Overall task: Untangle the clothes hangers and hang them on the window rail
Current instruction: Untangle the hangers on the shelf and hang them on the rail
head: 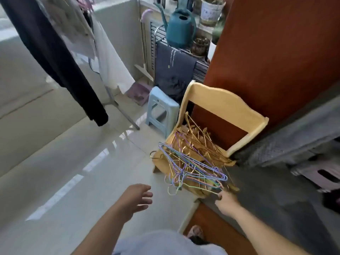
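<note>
My left hand [137, 197] hovers w/ fingers spread, holding nothing, while my right hand [225, 200] reaches the near edge of the hanger tangle [193, 162] heaped on the yellow chair [220, 102]; can't tell if it's pinching a wire yet. Best lift one coloured hanger by its hook, left steadying the pile. Dark garment [55, 57], drying rack, blue stool [160, 107] crowd the way windowward.

Home balcony/laundry corner: hung clothes [55, 52], watering can [179, 28], plastic stool [161, 107], wooden chair [220, 102] w/ hangers [193, 162].
</note>
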A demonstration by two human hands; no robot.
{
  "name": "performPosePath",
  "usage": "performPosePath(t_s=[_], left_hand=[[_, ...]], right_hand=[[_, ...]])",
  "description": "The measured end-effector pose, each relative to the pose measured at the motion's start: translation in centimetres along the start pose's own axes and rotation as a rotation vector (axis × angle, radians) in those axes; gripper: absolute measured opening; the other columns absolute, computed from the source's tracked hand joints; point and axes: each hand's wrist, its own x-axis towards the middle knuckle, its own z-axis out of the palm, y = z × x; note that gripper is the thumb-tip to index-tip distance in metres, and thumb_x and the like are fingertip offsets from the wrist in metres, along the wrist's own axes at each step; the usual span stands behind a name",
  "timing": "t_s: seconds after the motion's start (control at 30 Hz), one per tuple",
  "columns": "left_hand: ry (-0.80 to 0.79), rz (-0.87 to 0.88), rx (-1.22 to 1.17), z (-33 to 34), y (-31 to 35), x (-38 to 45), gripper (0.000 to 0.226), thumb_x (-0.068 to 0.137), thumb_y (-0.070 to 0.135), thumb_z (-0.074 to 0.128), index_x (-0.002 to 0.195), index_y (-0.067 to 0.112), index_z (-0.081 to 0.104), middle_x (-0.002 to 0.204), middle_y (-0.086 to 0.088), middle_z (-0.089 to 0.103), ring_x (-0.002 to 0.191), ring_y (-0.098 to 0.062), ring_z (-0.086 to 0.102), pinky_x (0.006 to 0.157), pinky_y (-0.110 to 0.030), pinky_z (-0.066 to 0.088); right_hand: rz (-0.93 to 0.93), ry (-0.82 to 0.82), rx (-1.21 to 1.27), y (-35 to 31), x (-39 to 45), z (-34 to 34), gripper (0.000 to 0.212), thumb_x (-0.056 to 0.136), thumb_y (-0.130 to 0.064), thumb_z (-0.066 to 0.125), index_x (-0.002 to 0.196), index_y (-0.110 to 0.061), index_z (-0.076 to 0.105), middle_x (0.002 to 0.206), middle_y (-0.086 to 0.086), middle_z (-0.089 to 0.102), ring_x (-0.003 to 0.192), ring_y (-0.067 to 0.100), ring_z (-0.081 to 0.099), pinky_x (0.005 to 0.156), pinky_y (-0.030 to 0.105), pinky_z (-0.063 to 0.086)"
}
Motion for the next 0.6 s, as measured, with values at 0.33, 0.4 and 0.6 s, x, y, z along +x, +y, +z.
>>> performPosePath(t_s=[0.33,0.4,0.6], left_hand=[[0.079,-0.251,-0.065,12.1,-2.8,4.7,0.008,0.098,0.018,0.055,0.092,0.014,0.059,0.084,-0.006,0.058,0.076,-0.022,0.057,0.074,-0.034,0.049],[0.104,-0.292,-0.053,12.3,-2.2,7.3,0.010,0.099,0.021,0.056,0.091,0.015,0.060,0.086,-0.006,0.058,0.084,-0.024,0.057,0.079,-0.036,0.050],[0.138,-0.242,-0.036,12.5,-0.5,13.7,0.014,0.097,0.026,0.059,0.088,0.019,0.051,0.091,-0.007,0.050,0.085,-0.023,0.052,0.077,-0.036,0.049]], right_hand=[[-0.036,-0.068,-0.069,6.7,7.6,-5.2,0.029,0.093,-0.021,0.060,0.121,-0.012,0.064,0.129,0.011,0.062,0.118,0.028,0.057,0.094,0.030,0.046],[-0.027,-0.081,-0.089,5.7,10.1,-5.0,0.029,0.092,-0.022,0.060,0.120,-0.014,0.064,0.127,0.010,0.061,0.117,0.028,0.057,0.093,0.030,0.045],[-0.052,-0.089,-0.105,3.2,15.1,-4.3,0.032,0.096,-0.023,0.057,0.128,-0.019,0.059,0.130,0.006,0.054,0.115,0.026,0.056,0.091,0.031,0.047]])
